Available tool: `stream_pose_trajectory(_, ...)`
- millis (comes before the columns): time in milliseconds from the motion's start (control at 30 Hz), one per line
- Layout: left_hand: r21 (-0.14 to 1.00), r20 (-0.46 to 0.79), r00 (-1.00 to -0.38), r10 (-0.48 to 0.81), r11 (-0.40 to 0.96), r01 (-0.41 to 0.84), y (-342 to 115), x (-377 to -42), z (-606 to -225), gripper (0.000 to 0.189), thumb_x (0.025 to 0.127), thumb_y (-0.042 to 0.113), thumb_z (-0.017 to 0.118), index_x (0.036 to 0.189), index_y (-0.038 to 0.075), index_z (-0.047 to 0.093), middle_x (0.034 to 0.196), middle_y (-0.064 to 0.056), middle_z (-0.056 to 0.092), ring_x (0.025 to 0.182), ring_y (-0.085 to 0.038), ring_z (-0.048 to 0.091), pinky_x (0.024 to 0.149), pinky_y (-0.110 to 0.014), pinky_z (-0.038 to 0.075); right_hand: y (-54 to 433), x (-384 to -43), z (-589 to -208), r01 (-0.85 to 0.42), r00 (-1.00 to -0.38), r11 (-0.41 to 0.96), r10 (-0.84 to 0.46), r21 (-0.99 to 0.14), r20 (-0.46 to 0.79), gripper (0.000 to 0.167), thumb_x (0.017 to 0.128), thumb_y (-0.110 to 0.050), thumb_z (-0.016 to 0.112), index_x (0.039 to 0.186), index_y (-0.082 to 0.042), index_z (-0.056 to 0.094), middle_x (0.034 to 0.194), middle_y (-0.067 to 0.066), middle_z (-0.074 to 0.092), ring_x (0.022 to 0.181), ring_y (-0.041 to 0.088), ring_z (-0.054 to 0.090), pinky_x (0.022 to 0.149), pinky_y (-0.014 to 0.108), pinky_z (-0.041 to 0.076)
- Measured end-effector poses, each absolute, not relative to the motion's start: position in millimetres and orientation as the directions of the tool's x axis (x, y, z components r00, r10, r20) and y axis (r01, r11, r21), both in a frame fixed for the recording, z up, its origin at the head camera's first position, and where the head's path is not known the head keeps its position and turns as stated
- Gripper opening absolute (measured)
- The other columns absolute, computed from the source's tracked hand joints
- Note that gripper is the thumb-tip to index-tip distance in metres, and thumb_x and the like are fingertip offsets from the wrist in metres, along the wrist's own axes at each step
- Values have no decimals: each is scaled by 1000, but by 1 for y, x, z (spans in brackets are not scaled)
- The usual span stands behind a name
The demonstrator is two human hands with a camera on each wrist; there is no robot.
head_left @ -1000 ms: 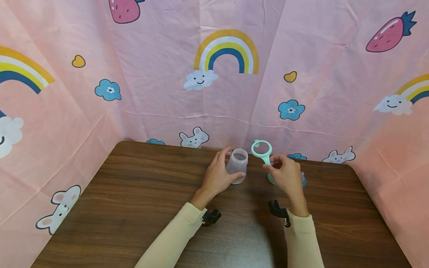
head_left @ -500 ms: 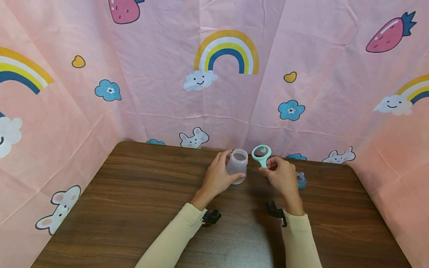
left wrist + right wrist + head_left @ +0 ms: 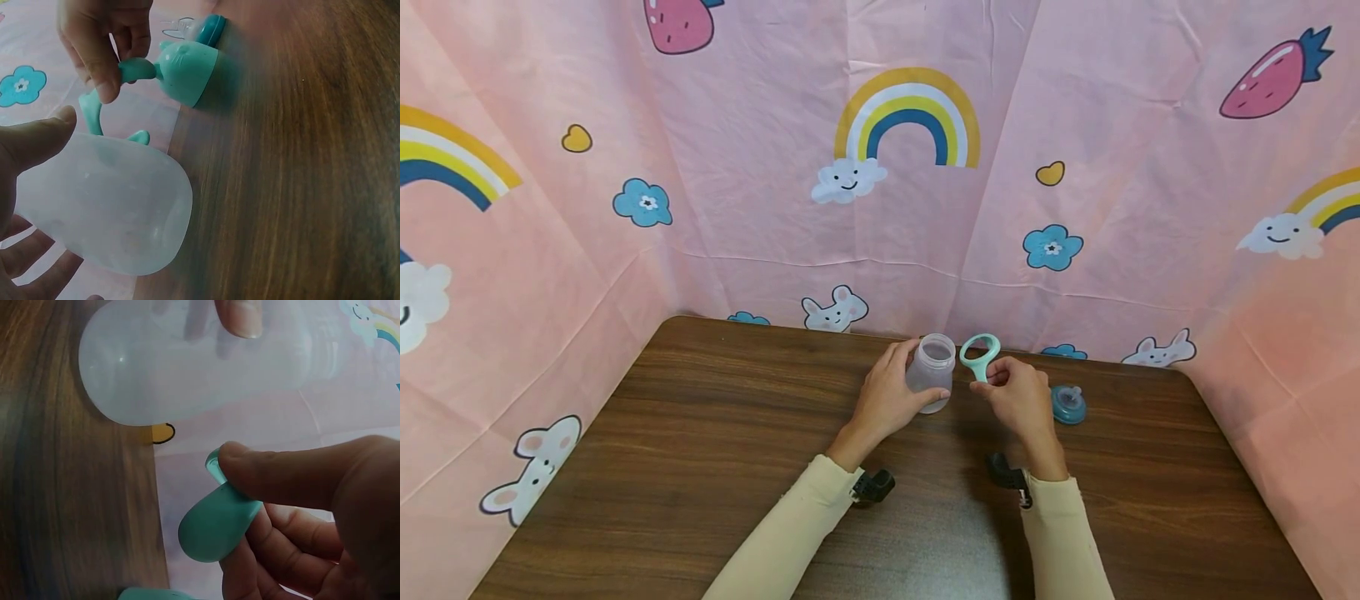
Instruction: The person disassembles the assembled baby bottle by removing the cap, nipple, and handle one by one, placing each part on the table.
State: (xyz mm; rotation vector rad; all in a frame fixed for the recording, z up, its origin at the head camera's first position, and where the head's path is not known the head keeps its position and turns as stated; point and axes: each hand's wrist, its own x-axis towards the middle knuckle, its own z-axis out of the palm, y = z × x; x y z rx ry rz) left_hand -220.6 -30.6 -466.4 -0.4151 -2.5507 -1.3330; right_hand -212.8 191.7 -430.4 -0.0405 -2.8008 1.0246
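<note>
In the head view my left hand [image 3: 886, 396] grips an upright frosted baby bottle [image 3: 927, 382], its neck uncovered, thumb at the near side and fingers round the far side. Close to its right, my right hand [image 3: 1021, 398] pinches a mint-green bottle handle ring [image 3: 980, 367] by one grip, the ring tilted and raised beside the bottle neck. The right wrist view shows thumb and fingers on the rounded green grip [image 3: 215, 526]. A mint-green domed cap [image 3: 186, 70] with small ears stands behind the right hand in the left wrist view; that hand hides it in the head view.
A teal collar with a clear nipple [image 3: 1068, 405] lies on the brown wooden table [image 3: 737, 467] just right of the right hand. Printed pink cloth [image 3: 917, 250] hangs along the table's back edge and down both sides.
My right hand has moved left and slightly down, bringing the handle ring nearer the bottle and tilting it flatter. The teal nipple collar has come into view. The left hand stays on the bottle.
</note>
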Motion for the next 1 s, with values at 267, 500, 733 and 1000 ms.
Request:
stream_pose_trajectory(267,760,326,-934,149,546,352,-31,-220,-466,87,85,35,99,155,8,57,143,-12,65,130,-34,65,107,-58,52,188,-215,-436,-30,-989,772,69,-635,130,26,90,-19,93,97,-3,73,86,8,76,83,29,70,77,48,54)
stream_pose_trajectory(500,752,316,-935,159,559,350,-31,-221,-466,85,86,35,98,155,7,57,142,-13,66,130,-35,65,107,-58,53,187,-216,-438,-30,-989,783,68,-621,134,27,89,-19,94,96,-4,74,85,7,76,82,28,71,77,49,55)
stream_pose_trajectory(733,745,330,-929,164,559,364,-31,-221,-467,83,87,34,97,154,5,58,140,-14,67,129,-36,65,107,-58,53,186,-216,-439,-32,-989,783,63,-621,130,26,88,-19,94,96,-4,74,85,7,76,82,28,72,78,50,57)
stream_pose_trajectory(1000,744,330,-929,167,560,365,-31,-222,-467,82,88,34,97,155,7,57,140,-13,67,130,-36,65,107,-58,53,184,-216,-443,-43,-988,792,57,-608,145,25,87,-17,94,95,-4,75,85,7,77,84,29,73,81,52,57)
